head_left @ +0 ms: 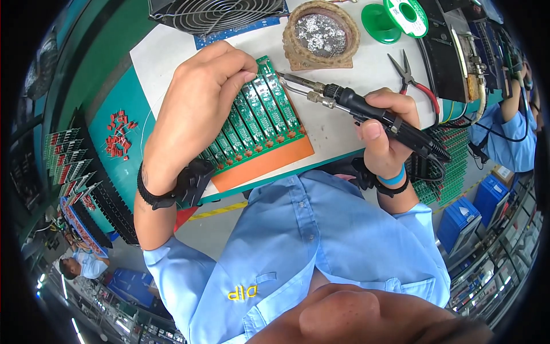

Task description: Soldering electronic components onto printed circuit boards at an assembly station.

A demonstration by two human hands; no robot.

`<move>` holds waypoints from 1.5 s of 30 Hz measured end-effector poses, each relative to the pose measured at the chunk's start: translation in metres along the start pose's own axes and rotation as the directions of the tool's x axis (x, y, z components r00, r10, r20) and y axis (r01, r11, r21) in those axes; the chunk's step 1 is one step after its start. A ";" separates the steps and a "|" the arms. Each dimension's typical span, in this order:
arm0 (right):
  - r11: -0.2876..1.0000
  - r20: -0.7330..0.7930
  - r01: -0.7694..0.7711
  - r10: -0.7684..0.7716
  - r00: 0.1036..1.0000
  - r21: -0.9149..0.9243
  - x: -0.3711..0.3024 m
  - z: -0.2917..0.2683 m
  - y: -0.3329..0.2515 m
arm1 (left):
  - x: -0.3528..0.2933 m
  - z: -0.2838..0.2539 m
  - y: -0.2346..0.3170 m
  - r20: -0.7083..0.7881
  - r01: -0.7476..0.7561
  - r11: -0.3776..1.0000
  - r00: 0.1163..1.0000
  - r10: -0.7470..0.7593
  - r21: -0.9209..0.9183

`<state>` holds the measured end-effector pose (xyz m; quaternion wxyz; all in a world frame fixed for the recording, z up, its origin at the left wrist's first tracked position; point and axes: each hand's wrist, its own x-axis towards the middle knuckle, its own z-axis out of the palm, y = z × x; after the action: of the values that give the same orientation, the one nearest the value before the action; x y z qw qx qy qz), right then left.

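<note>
My left hand (197, 94) is closed in a pinch over the far end of a panel of green circuit boards (264, 114). A thin solder wire (150, 110) trails behind that hand and shows again at its fingertips. In my right hand (389, 129) is a black soldering iron (349, 100), gripped like a pen. Its metal tip points left and meets the far edge of the boards, close to my left fingertips; whether it touches the wire is too small to tell. Under the panel lies an orange backing board (269, 163).
Beyond the boards stand a solder pot (292, 57), a fan (220, 14) and a green solder spool (409, 17). Red-handled pliers (421, 89) lie at the right. Red components (120, 135) are scattered on the green mat at the left, near racked boards (60, 155). Other people work at both sides.
</note>
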<state>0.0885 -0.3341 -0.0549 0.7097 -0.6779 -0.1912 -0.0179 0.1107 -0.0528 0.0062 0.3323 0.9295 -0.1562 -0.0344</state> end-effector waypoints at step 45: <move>0.957 -0.105 0.231 -0.251 0.962 -0.178 -0.004 -0.006 0.002 | -0.099 0.083 0.068 -0.052 -0.165 0.957 0.982 0.182 0.238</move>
<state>0.0868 -0.3411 -0.0577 0.6547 -0.7030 -0.2251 -0.1629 -0.0153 -0.1223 -0.0194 0.2285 0.9454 -0.2278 0.0472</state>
